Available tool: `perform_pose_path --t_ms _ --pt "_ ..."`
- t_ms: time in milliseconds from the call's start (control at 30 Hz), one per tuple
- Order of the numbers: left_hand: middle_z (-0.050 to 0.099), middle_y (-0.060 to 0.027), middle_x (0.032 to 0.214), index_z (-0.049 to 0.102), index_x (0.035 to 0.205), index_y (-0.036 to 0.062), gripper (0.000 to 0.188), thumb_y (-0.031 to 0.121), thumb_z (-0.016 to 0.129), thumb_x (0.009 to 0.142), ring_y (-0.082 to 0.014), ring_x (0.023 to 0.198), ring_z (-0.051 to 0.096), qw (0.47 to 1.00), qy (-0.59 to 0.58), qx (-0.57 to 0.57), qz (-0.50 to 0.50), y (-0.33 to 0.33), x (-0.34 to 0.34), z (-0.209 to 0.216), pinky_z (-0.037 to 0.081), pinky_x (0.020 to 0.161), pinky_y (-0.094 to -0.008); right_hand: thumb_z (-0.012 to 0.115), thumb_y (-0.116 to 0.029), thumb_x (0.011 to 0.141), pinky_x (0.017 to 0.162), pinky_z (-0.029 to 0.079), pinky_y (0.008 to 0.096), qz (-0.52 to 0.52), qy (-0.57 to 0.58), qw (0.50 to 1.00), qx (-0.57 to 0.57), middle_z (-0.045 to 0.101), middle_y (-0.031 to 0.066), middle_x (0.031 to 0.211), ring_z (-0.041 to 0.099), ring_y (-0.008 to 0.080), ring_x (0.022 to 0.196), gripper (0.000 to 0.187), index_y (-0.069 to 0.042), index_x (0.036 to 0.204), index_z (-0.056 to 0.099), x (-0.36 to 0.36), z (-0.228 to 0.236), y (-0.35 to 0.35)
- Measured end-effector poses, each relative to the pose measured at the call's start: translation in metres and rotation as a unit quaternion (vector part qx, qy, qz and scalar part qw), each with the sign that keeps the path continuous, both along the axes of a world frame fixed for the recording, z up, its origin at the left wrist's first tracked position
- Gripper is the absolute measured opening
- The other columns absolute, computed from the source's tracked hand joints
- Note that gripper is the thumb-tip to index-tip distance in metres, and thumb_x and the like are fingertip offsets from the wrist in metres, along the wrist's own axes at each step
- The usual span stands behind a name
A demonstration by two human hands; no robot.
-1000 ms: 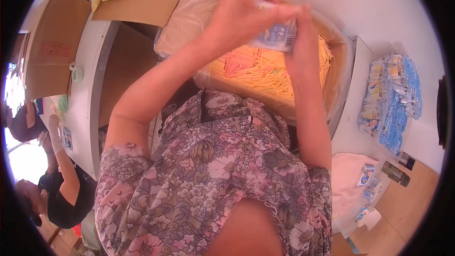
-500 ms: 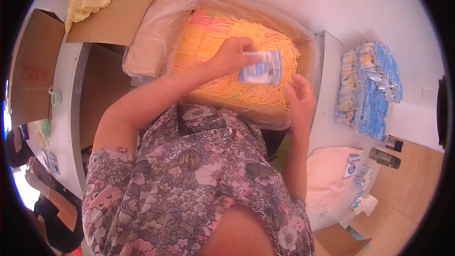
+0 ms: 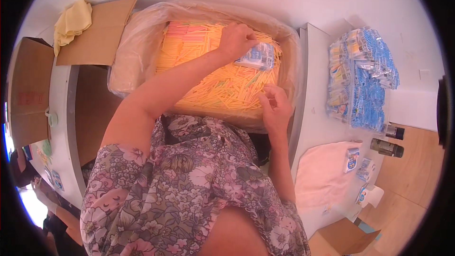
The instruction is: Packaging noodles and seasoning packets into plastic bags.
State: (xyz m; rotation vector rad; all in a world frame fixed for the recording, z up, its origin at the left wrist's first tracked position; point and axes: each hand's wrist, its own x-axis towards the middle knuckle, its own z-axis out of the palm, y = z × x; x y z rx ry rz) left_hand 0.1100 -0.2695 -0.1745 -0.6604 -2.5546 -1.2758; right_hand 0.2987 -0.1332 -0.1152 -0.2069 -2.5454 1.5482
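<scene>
– Since both hands are at the carton, which one's nearer the packet?
– Left hand. Its fingers overlap the packet's upper-left edge; can't tell if they're clamped on it. Right hand is clear of it, thumb and fingers apart, by the carton's near right corner. From those fingertips the packet lies farther out and slightly left.
– Long axis?
– Roughly left-right, a bit skewed. It's over the sticks, toward the far right side; can't tell if it rests on them.
– Materials?
– Packet: flat, rectangular, glossy clear film, blue-white print. Sticks: thin, straight, mostly yellow, pink bunch far left, some green. Carton: brown cardboard, crinkled translucent liner. Pink cloth off right: matte, soft-looking.
</scene>
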Motion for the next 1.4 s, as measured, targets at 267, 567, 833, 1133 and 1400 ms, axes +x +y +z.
perform_pose_path --t_ms 267,567,833,1133,1400 --pt "0.057 -0.0013 0.071 0.060 0.083 0.0015 0.013 0.013 0.065 0.084 -0.0085 0.067 0.050 0.972 -0.148 0.138 -0.119 -0.014 0.001 0.027 0.043 0.062 -0.0245 0.062 -0.004 0.082 0.077 0.047 0.0247 -0.064 0.008 0.995 -0.070 0.060 0.0074 0.103 0.058 0.0124 0.088 0.024 0.001 0.106 0.059 -0.012 0.006 0.009" --pt "0.058 0.0016 0.080 0.059 0.088 0.0023 0.009 0.012 0.060 0.088 -0.0040 0.074 0.051 0.898 -0.295 0.218 -0.245 -0.008 0.016 0.051 0.044 0.066 -0.0219 0.061 -0.012 0.086 0.068 0.045 0.0249 -0.015 -0.024 0.999 -0.046 0.060 0.0015 0.078 0.053 0.0076 0.072 0.016 0.003 0.090 0.061 -0.086 0.017 0.028" --pt "0.060 0.0026 0.077 0.064 0.088 0.0021 0.017 0.019 0.064 0.086 -0.0037 0.074 0.051 0.871 -0.372 0.203 -0.248 -0.017 0.016 0.060 0.045 0.067 -0.0220 0.065 -0.018 0.085 0.060 0.040 0.0208 -0.008 0.003 0.994 -0.107 0.058 -0.0021 0.071 0.047 0.0034 0.067 0.020 0.000 0.077 0.061 -0.089 0.027 0.017" --pt "0.061 0.0034 0.074 0.066 0.088 -0.0010 0.020 0.019 0.063 0.087 -0.0027 0.071 0.053 0.927 -0.233 0.148 -0.253 -0.059 0.007 0.082 0.045 0.064 -0.0213 0.062 -0.011 0.086 0.062 0.042 0.0210 0.065 0.040 0.985 -0.152 0.059 -0.0021 0.078 0.049 0.0032 0.069 0.011 0.001 0.085 0.063 -0.100 0.055 -0.009" --pt "0.065 -0.0009 0.076 0.067 0.085 -0.0011 0.010 0.009 0.066 0.084 -0.0050 0.070 0.056 0.964 -0.164 0.202 -0.062 -0.165 0.024 0.111 0.047 0.063 -0.0211 0.068 -0.014 0.077 0.067 0.048 0.0318 0.364 -0.007 0.927 0.095 0.063 0.0114 0.083 0.061 0.0212 0.076 0.021 0.001 0.090 0.065 -0.115 0.000 -0.094"
